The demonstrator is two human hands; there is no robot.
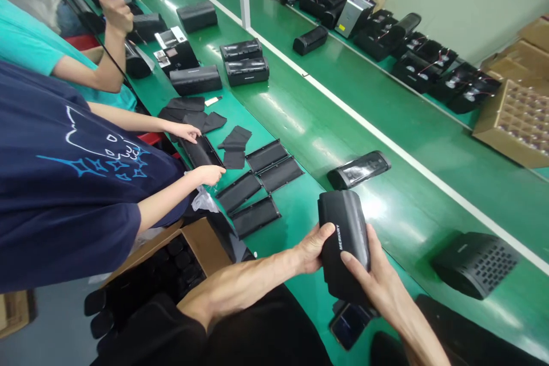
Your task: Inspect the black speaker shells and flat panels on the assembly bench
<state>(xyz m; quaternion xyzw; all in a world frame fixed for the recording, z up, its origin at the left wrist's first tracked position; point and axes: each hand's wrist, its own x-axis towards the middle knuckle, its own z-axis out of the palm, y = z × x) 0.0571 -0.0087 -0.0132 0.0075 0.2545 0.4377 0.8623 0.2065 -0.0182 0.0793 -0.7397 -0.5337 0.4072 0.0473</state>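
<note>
Both of my hands grip a black speaker housing (345,214) with MERKURY lettering, tilted above the green table edge. My left hand (315,247) closes on its left side, thumb on the front face. On the right side my right hand (372,266) is wrapped, its thumb pressed near the lettering. The fingers behind the housing are hidden. Just beyond it, another black speaker housing (360,170) lies on the green conveyor belt. A smartphone (349,325) lies below the held housing, partly covered by it and my right wrist.
Flat black panels (257,217) and dark cloth pieces (235,148) lie left on the table. A co-worker's hands (210,175) handle one panel. A housing with a perforated end (476,263) sits on the belt at right. An open carton (210,249) of black parts stands lower left.
</note>
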